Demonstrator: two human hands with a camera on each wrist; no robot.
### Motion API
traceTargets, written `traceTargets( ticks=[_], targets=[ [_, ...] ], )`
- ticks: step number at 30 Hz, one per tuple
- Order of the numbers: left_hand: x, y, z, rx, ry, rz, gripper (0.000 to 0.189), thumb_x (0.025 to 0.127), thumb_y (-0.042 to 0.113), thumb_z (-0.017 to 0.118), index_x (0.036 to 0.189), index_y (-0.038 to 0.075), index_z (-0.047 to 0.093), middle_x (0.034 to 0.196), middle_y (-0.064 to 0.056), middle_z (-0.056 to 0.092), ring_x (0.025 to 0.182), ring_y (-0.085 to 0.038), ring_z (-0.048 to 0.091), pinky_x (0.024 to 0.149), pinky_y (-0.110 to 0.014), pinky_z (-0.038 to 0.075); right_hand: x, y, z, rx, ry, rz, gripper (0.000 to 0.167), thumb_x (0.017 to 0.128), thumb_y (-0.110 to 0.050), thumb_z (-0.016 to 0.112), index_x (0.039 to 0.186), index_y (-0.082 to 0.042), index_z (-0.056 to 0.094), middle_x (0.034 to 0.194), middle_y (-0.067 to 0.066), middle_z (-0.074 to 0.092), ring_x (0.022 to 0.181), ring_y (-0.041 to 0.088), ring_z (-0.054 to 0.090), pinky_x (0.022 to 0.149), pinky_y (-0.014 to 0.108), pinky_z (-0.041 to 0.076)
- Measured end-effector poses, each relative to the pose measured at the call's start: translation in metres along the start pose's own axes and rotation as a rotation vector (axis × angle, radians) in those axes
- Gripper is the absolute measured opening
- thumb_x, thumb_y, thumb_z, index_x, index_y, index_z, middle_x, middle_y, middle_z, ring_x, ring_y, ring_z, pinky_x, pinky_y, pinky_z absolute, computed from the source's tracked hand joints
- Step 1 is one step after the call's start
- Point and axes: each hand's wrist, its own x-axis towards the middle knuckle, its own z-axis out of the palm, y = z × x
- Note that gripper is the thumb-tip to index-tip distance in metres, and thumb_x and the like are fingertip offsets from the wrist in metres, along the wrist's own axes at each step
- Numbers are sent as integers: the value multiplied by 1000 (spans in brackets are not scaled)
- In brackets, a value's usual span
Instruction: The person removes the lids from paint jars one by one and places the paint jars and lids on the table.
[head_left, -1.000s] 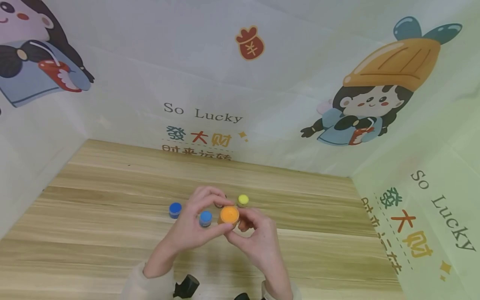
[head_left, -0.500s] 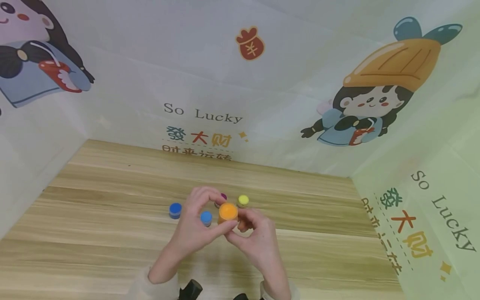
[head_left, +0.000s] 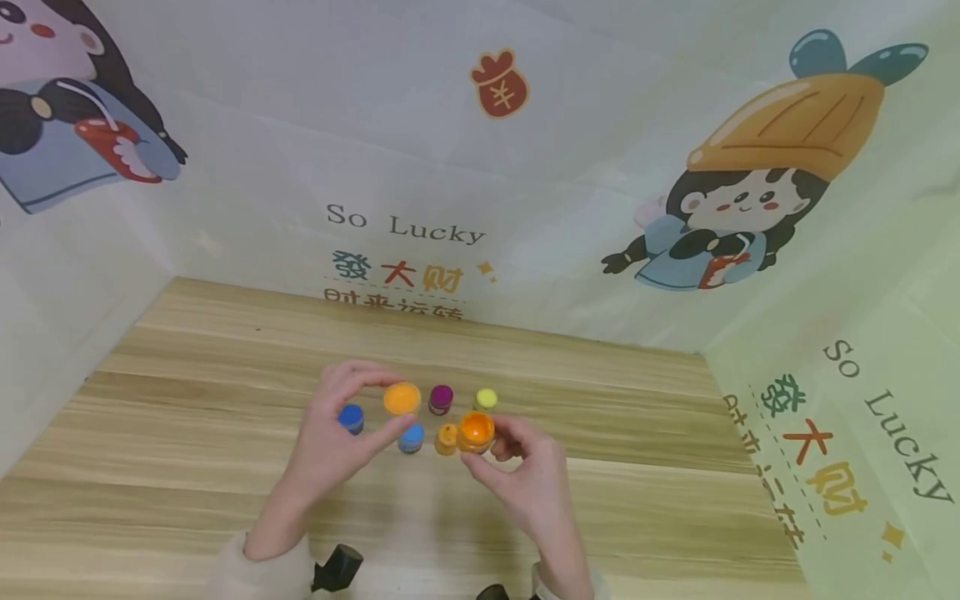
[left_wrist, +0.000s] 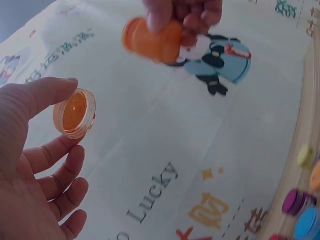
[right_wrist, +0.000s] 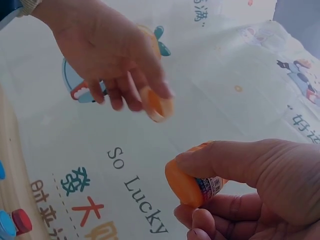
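Note:
My left hand [head_left: 318, 437] pinches a round orange lid [head_left: 402, 398] between thumb and fingers. In the left wrist view the inside of the lid [left_wrist: 75, 112] shows, coated with orange paint. My right hand [head_left: 532, 471] holds an uncapped orange paint jar [head_left: 476, 431] above the table, its wet paint visible from above. A printed label wraps the jar [right_wrist: 187, 182] in the right wrist view. Lid and jar are apart, with a gap between the two hands. Just left of the held jar, a smaller orange jar [head_left: 447, 440] stands on the table.
Small paint jars stand on the wooden table [head_left: 637, 500]: dark blue [head_left: 350, 419], light blue [head_left: 411, 438], purple [head_left: 441, 400] and yellow [head_left: 487, 398]. A red-topped one [right_wrist: 21, 221] shows in the right wrist view. Printed cloth [head_left: 562, 233] walls in the back and sides.
The lid has come off the orange jar. My left hand has moved left with it, while my right hand has shifted slightly right with the jar, uncovering the smaller orange jar.

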Motion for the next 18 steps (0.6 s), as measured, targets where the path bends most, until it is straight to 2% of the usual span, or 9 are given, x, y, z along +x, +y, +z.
traceTargets(
  ticks=[5,8,12,15,18],
  targets=[
    [-3,-13,-23,89,72,-25,39,63,-7,80,100,2,68,102,-4,62,101,-9,44,83,-30,29,-1,3,-4,0,15,-11,30,69,-1,80,96,2,69,75,1,61,67,12,53,64,25,51],
    [-6,-22,-36,125,116,-35,39,63,-9,79,100,0,69,100,0,62,99,-8,44,81,-27,29,-1,4,-5,-5,16,-2,30,68,1,80,96,2,68,74,1,61,67,16,55,64,24,51],
    [-8,-31,-50,152,181,-46,39,62,-12,78,99,-3,69,94,7,60,92,-6,45,78,-24,29,-1,5,-6,-3,14,12,31,68,2,79,97,3,68,75,1,61,67,13,54,65,23,50],
    [-10,-39,-58,163,230,-72,39,61,-15,77,98,-7,68,89,13,57,85,-5,45,75,-22,30,-1,5,-7,4,10,20,32,68,2,79,97,3,68,75,1,61,67,8,53,65,22,50],
    [-14,-52,-63,165,268,-125,39,61,-17,76,98,-10,66,87,17,56,82,-5,45,75,-22,30,-1,5,-7,10,7,23,32,68,2,79,98,3,68,75,1,61,68,8,52,66,22,50]
  ],
)
